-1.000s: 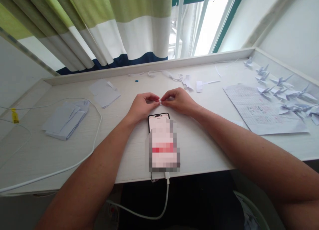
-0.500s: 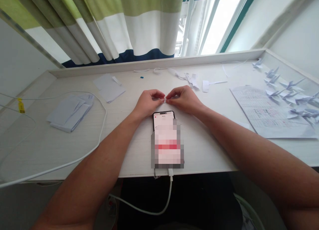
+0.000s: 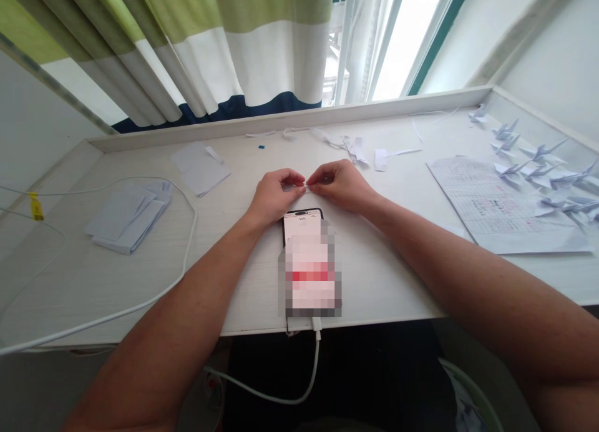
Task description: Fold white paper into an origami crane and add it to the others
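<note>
We saw the bare left hand (image 3: pixel 276 195) and the bare right hand (image 3: pixel 340 183) meeting over the white wooden desk (image 3: pixel 384 263), fingers curled and the tips nearly together. Between thumb and fingers, each hand pinched a small white piece (image 3: pixel 307 188), apparently paper; the fingertips covered most of it, so we could not tell its shape. It was just beyond the top end of a black-edged smartphone (image 3: pixel 304 223), which lay face up with most of its screen blurred and a white cable (image 3: pixel 314 373) at its near end.

To the left we noted a stack of folded white paper (image 3: pixel 126 216) and, farther back, some flat white sheets (image 3: pixel 201 170). Behind the right hand lay torn white scraps (image 3: pixel 358 151). Well to the right, folded white paper birds (image 3: pixel 540 173) stood beside and partly over a large written-on sheet (image 3: pixel 486 201).
</note>
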A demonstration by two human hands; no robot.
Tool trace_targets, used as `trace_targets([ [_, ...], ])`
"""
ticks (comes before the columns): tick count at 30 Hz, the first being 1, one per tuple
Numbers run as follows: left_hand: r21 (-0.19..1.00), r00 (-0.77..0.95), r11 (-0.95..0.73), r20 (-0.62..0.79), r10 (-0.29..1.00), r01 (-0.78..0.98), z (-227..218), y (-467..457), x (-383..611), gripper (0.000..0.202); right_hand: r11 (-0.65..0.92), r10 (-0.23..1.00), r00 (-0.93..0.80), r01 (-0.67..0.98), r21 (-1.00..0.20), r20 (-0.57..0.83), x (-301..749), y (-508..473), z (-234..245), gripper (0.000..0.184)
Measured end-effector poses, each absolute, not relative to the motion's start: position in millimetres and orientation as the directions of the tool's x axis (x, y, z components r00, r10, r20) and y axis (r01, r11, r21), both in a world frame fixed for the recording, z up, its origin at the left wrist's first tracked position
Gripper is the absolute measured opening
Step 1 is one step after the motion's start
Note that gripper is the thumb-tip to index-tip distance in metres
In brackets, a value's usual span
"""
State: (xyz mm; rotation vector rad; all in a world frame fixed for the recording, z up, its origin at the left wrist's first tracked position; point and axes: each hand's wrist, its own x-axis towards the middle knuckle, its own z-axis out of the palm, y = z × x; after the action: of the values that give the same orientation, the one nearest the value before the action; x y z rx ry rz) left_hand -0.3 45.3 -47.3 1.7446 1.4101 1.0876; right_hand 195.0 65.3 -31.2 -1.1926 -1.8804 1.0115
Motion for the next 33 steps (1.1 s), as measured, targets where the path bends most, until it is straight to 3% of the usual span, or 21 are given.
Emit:
trace_targets([
  [12,0.838,0.108,-0.249,0.225,0.968,0.485,-52,45,-3,0.019,0.354,0.901,-0.387,0.387,-0.852,0.198,203,70,-35,0.015],
  [16,0.737,0.079,-0.249,0.257,0.963,0.628,-51,45,-3,0.024,0.363,0.921,-0.304,0.436,-0.824,0.244,204,71,-37,0.020],
  [20,0.691,0.094,-0.248,0.254,0.963,0.679,-45,42,-2,0.014,0.364,0.921,-0.305,0.459,-0.810,0.241,202,70,-37,0.019],
  [23,0.808,0.037,-0.192,0.206,0.978,0.557,-41,39,-2,0.010,0.343,0.932,-0.251,0.372,-0.862,0.262,202,69,-36,0.018],
  [27,0.980,-0.029,-0.099,0.105,0.994,0.174,-35,35,0,0.030,0.269,0.917,-0.329,0.096,-0.958,0.225,203,67,-33,0.025],
  [29,0.996,-0.029,-0.073,0.075,0.997,0.047,-31,33,3,0.039,0.233,0.892,-0.392,-0.025,-0.972,0.224,202,64,-30,0.028],
  [33,0.998,0.020,-0.058,0.059,0.998,-0.023,-25,28,10,0.045,0.245,0.884,-0.399,-0.052,-0.968,0.245,201,61,-27,0.025],
])
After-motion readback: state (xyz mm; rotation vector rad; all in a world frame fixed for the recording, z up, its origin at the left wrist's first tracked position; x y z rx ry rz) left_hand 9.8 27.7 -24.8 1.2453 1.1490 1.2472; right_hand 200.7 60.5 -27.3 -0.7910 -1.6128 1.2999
